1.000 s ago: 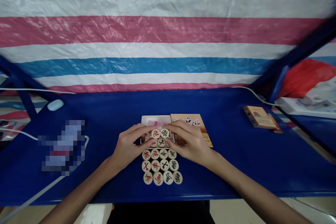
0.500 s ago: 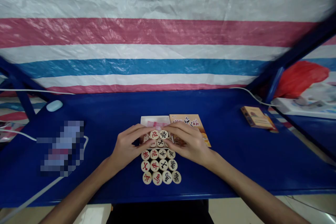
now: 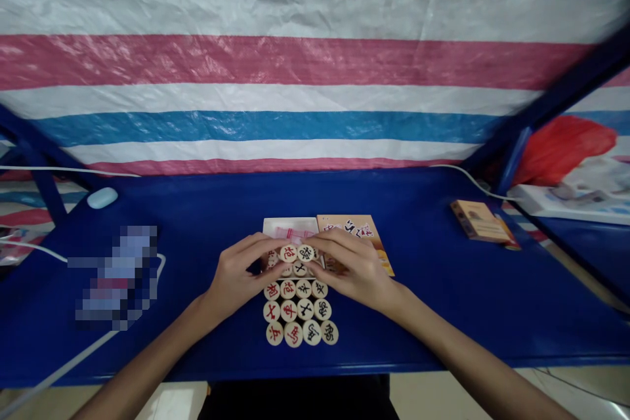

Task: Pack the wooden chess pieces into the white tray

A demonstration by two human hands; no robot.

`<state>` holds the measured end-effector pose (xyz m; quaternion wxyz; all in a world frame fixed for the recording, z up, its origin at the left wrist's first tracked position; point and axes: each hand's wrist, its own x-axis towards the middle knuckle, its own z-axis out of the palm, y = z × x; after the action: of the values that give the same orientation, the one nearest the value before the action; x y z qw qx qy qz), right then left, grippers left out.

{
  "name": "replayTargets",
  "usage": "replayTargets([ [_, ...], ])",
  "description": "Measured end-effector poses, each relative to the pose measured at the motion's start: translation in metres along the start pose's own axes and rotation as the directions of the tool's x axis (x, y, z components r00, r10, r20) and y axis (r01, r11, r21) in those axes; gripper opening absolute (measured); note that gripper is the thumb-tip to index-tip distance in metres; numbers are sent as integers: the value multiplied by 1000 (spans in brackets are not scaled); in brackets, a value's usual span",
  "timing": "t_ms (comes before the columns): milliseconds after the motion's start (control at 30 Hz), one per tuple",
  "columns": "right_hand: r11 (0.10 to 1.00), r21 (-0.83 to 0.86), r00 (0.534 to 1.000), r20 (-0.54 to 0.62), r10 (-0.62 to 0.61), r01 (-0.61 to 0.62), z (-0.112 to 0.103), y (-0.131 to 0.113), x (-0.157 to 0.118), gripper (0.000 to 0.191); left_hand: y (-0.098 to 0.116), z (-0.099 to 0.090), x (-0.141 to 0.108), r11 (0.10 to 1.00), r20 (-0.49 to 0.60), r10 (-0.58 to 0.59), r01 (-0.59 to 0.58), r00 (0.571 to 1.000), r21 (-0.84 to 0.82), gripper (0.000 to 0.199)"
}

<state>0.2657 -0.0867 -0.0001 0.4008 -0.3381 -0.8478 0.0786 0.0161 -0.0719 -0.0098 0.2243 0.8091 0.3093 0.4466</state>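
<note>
My left hand [image 3: 239, 269] pinches a round Chinese chess piece with a red character [image 3: 288, 253] between thumb and fingers. Closed on its neighbour, a piece with a black character [image 3: 306, 252], is my right hand [image 3: 357, 267]. The two pieces sit side by side over a white open box [image 3: 290, 223] that has more pieces and a pink-printed paper or bag in it. Nearer me, rows of pieces [image 3: 296, 310] lie face up, red characters on the left and black on the right. My fingers hide part of the box.
A printed box lid [image 3: 367, 233] lies right of the white box. Farther right is a small cardboard box [image 3: 477, 221]. A white mouse [image 3: 102, 197], a blurred-out object [image 3: 118, 275] and a white cable [image 3: 69, 364] are on the left. Striped sheeting [image 3: 315, 62] hangs behind the blue table [image 3: 207, 200].
Almost nothing differs. Both hands keep their places and still hold the same two pieces; the view has shifted very slightly.
</note>
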Motion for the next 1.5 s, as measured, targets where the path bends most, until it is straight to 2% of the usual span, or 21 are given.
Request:
replayTargets([
  [233, 1000, 22, 1000, 3, 11, -12, 0, -1, 1, 35, 0, 0, 0, 1000, 3, 1, -1, 1000, 6, 33],
  [333, 999, 20, 999, 16, 38, -39, 1, 1, 2, 35, -1, -1, 5, 997, -9, 11, -11, 1000, 82, 31],
  [433, 993, -58, 994, -2, 105, -105, 1, 7, 3, 32, -7, -3, 10, 978, -35, -12, 19, 999, 208, 25],
  [533, 970, -174, 985, 2, 171, -168, 0, 14, 4, 28, -15, -4, 11, 946, -31, -84, 89, 996, 311, 21],
  [700, 937, -293, 974, 60, 219, -193, 1, 18, 6, 28, -24, -4, 6, 878, -33, -174, 170, 984, 448, 21],
  [800, 934, -299, 969, 89, 230, -194, 3, 16, 6, 30, -25, -4, 5, 865, 10, -218, 189, 976, 464, 21],
  [933, 950, -268, 977, 98, 191, -158, 4, 13, 5, 33, -24, -3, 5, 871, 78, -207, 148, 975, 468, 24],
  [1067, 969, -230, 973, 188, 133, -88, 6, 13, 2, 36, -21, -2, 5, 851, 123, -205, 115, 971, 513, 28],
  [1167, 972, -218, 966, 222, 133, -84, 6, 13, 0, 37, -19, -3, 5, 876, 109, -184, 113, 977, 468, 23],
  [1300, 979, -189, 972, 202, 118, -80, 5, 13, 0, 40, -17, -4, 5, 905, 77, -143, 99, 987, 413, 22],
  [1500, 974, -208, 969, 207, 133, -89, 4, 13, -1, 40, -20, -3, 4, 880, 87, -191, 132, 978, 455, 22],
])
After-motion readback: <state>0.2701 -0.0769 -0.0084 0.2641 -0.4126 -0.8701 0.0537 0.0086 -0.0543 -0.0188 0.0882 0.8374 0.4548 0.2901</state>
